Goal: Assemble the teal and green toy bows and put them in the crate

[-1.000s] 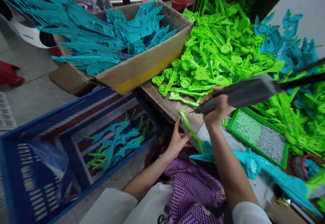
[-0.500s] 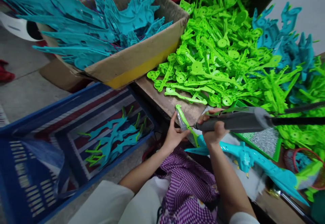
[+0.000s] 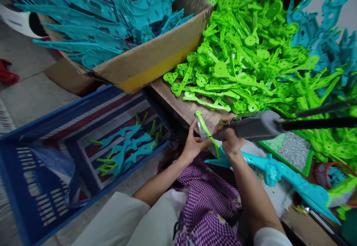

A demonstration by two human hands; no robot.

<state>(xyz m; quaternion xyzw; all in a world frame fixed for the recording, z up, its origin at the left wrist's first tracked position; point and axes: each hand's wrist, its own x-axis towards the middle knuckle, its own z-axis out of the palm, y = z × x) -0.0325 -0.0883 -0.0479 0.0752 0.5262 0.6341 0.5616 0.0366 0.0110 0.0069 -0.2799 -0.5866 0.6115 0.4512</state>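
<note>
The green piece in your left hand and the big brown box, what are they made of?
Green piece: probably moulded plastic; bright, smooth, slightly shiny, with thin even edges. Box: corrugated cardboard, it seems; dull brown, with bent, creased walls.

Ahead of your left hand (image 3: 192,145), only a narrow strip of counter (image 3: 181,106) is bare. The green pile (image 3: 245,60) blocks passage beyond it; the box (image 3: 156,60) walls off the left. The crate (image 3: 16,186) stands open-topped.
</note>
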